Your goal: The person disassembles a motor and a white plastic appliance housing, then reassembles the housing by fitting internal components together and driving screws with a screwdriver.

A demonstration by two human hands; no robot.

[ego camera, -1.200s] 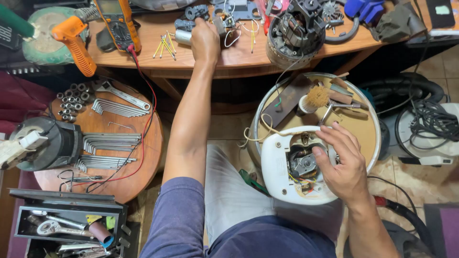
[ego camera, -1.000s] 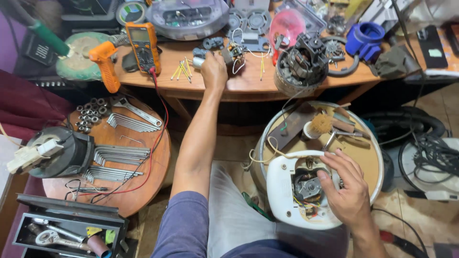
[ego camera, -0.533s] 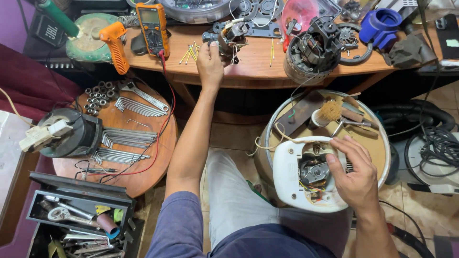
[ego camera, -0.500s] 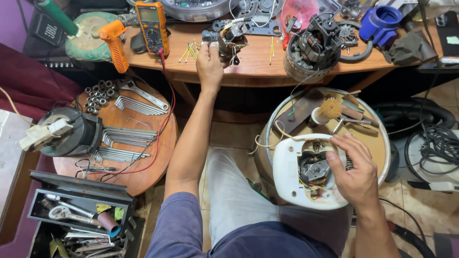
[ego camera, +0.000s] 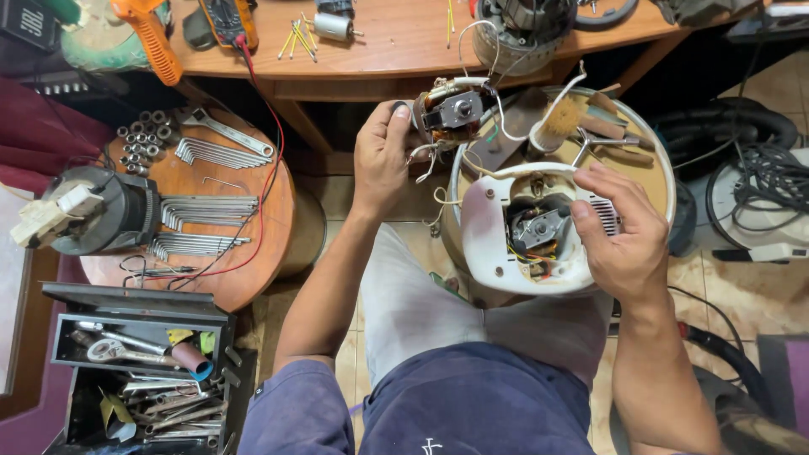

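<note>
Round wooden table [ego camera: 261, 181] with wrench rows [ego camera: 206, 215], sockets [ego camera: 143, 139], a black motor [ego camera: 105, 211]; tiled floor [ego camera: 337, 190] beneath.

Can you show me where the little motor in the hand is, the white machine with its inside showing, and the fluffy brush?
small motor [ego camera: 455, 109], head view, on its metal front face, held in the left hand [ego camera: 381, 160].
white appliance shell [ego camera: 484, 232], head view, on its left plastic wall.
round brush [ego camera: 560, 118], head view, on its tan bristles.
</note>
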